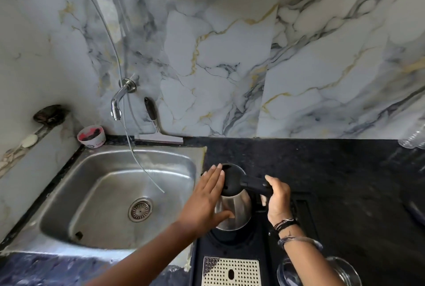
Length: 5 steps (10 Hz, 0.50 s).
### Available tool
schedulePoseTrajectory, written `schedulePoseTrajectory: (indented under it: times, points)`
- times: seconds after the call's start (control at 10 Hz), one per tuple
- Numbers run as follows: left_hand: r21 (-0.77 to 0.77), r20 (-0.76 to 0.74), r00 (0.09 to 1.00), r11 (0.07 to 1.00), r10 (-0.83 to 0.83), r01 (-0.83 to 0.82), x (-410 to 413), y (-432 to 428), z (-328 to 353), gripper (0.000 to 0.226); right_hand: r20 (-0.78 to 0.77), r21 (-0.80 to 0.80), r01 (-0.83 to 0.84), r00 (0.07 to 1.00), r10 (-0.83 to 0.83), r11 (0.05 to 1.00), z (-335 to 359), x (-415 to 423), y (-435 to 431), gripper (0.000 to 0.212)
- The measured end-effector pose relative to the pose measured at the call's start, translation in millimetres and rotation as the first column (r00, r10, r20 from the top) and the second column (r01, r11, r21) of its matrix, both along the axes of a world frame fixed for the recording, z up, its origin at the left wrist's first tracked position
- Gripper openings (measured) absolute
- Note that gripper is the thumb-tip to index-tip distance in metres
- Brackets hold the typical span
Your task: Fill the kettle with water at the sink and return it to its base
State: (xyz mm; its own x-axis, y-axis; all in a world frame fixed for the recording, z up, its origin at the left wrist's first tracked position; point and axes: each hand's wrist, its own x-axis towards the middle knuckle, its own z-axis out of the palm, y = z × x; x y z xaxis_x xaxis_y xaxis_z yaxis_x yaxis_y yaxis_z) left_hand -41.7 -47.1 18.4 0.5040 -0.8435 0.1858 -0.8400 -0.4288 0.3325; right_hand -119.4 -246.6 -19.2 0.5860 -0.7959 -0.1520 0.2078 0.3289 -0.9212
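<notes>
Right, your right hand [277, 198] has its fingers curled around the kettle [233, 205] handle, carrying the weight. Left hand [208, 196] lies flat on the steel body, fingers together, thumb spread, probably steadying. Kettle sits on or just above its base [226, 238], beside the sink [76, 193].

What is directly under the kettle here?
The kettle stands on or just above a black round base; contact is hidden. The right hand grips its handle; the left hand covers its side.
</notes>
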Motion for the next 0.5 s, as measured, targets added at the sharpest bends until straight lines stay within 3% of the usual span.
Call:
schedulePoseTrajectory:
  times: [0.2,0.5]
  points:
    - [0.052,0.0,1.0,0.999,-0.002,0.002,-23.0,-0.7,-36.2,0.102,-0.068,-0.022,0.025,0.997,-0.027,0.999,-35.3,-24.4,4.0,0.02]
    - [-0.093,0.135,0.989,0.993,-0.064,0.077,-21.4,12.1,-38.0,0.09,-0.159,-0.179,0.032,0.985,-0.061,0.983,-34.6,-34.9,6.4,0.022]
